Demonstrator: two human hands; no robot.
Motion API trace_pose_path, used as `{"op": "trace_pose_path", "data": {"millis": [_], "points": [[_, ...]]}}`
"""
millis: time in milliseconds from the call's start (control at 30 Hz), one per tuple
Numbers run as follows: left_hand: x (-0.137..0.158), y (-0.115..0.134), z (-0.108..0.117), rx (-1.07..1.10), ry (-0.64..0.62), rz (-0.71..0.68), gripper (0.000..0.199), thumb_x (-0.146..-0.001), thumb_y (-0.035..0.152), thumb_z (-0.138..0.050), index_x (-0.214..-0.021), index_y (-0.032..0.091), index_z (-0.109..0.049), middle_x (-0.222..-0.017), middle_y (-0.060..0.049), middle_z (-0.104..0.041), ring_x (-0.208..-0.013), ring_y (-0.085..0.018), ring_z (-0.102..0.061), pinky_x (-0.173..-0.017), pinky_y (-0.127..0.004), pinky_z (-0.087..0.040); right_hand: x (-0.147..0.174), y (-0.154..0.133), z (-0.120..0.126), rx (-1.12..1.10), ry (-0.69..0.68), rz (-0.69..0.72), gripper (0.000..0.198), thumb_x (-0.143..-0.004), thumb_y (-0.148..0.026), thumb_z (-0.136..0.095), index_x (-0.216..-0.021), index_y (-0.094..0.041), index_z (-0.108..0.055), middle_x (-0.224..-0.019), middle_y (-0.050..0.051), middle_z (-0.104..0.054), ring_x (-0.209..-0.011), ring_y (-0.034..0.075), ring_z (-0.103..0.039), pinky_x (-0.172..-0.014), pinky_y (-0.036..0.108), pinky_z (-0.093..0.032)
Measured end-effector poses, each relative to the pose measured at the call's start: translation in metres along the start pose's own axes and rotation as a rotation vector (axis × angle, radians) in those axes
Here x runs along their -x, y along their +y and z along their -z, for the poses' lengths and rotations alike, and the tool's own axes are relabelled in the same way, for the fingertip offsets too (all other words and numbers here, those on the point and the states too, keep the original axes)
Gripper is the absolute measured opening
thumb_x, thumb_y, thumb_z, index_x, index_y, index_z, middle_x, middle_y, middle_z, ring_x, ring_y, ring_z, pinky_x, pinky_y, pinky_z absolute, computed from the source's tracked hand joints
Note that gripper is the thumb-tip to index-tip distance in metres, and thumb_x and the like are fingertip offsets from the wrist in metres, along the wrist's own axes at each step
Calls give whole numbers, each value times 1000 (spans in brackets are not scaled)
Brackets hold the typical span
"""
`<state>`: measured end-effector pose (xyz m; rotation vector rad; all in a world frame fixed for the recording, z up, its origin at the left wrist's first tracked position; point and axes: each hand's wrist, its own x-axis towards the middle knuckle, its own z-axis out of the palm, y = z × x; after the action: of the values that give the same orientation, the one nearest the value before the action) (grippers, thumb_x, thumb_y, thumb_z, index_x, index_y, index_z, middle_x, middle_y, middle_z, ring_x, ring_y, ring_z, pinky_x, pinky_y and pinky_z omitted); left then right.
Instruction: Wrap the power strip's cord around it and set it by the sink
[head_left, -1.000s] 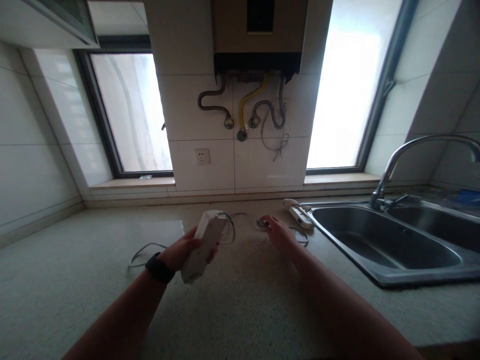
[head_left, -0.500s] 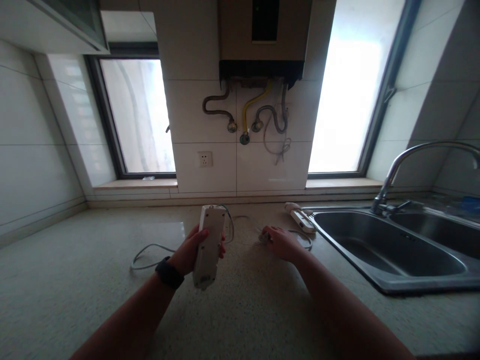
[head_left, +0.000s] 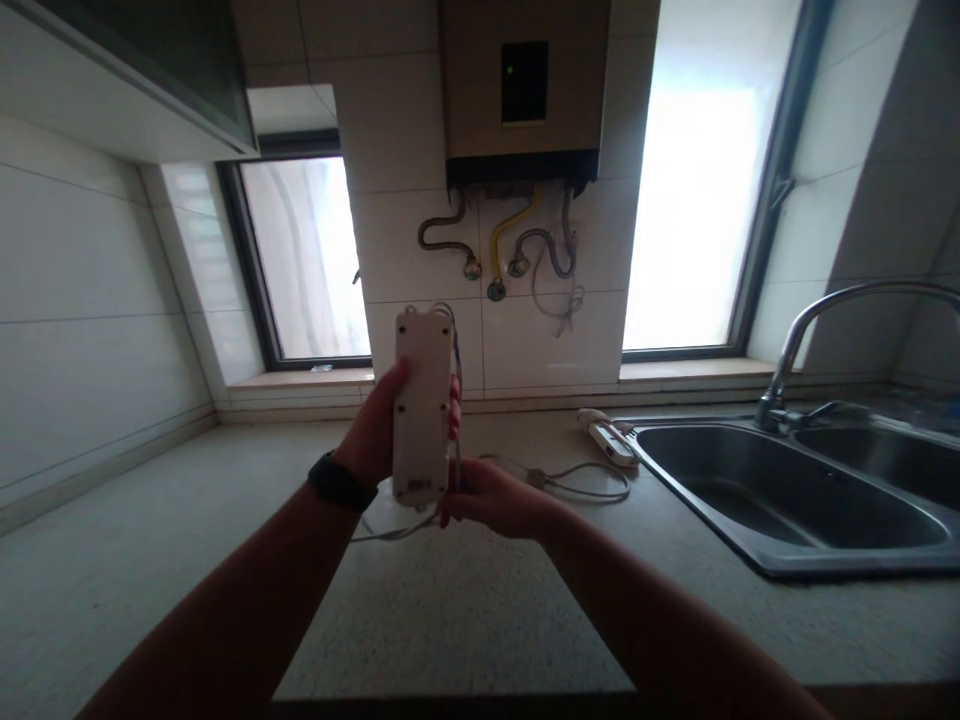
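Holding a power strip (head_left: 422, 405) of smooth matt white plastic, back outward, in the left hand (head_left: 375, 440); pinching its thin rubbery-looking cord (head_left: 577, 480) in the right hand (head_left: 491, 497). Looking across a speckled, stone-like countertop (head_left: 465, 600) showing a dull sheen. Catching brushed steel on the sink (head_left: 780, 490), polished metal on the tap (head_left: 840, 310), glossy white tile on the wall (head_left: 90, 330).

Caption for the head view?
Left hand holds a white power strip upright; right hand grips its cord.
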<state>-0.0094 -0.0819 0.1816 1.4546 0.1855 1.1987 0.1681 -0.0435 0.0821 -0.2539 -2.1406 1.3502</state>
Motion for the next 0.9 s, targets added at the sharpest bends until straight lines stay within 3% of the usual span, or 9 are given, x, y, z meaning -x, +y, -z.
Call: {"op": "trace_pose_path", "data": {"millis": [133,233,300,467,600,700,900], "points": [[-3,56,2,-27,181,-241,61,-84,62,-60,-126,18,-52,-96,-5,-61,-75,-16,-63,-64,-31,-56,18,-26,-7,-88,70,-50,31,-85,-35,-69,-99,-10,-56,-77,4,-61,-71,12,-61,-70,27,-47],[7,90,15,-121,318,-384,59,-94,62,-43,-131,16,-50,-95,-6,-60,-73,-16,-62,-62,-33,-54,47,-46,8,-41,221,-19,28,-87,-34,-67,-99,-13,-54,-82,2,-57,-76,13,-60,-75,29,-47],[15,105,24,-147,401,-427,58,-95,61,-43,-129,15,-50,-93,-6,-58,-71,-16,-61,-62,-34,-52,66,-63,20,169,257,-95,24,-86,-34,-66,-91,-13,-54,-81,1,-54,-75,13,-56,-73,28,-45],[26,125,50,-75,681,-683,47,-94,59,-35,-105,15,-47,-79,-2,-51,-69,-14,-54,-63,-29,-47,95,-101,31,978,206,-266,15,-89,-28,-56,-81,-15,-58,-78,2,-58,-75,14,-50,-71,28,-36],[33,123,71,-131,832,-721,53,-91,66,-38,-100,13,-42,-78,0,-48,-71,-13,-50,-64,-28,-45,106,-116,27,1235,175,-250,17,-93,-29,-52,-85,-17,-62,-80,4,-60,-83,17,-53,-77,30,-35],[38,117,81,-132,964,-663,54,-93,65,-32,-105,14,-42,-79,0,-48,-72,-13,-51,-66,-29,-46,113,-120,25,1180,168,-265,19,-93,-28,-51,-94,-20,-68,-89,5,-61,-83,17,-54,-74,29,-36],[49,98,96,-156,1091,-602,50,-96,58,-32,-105,12,-48,-80,-2,-50,-70,-15,-54,-70,-34,-49,135,-136,25,600,187,-456,34,-96,-48,-51,-99,-16,-61,-74,1,-52,-63,12,-52,-58,25,-41]]}}
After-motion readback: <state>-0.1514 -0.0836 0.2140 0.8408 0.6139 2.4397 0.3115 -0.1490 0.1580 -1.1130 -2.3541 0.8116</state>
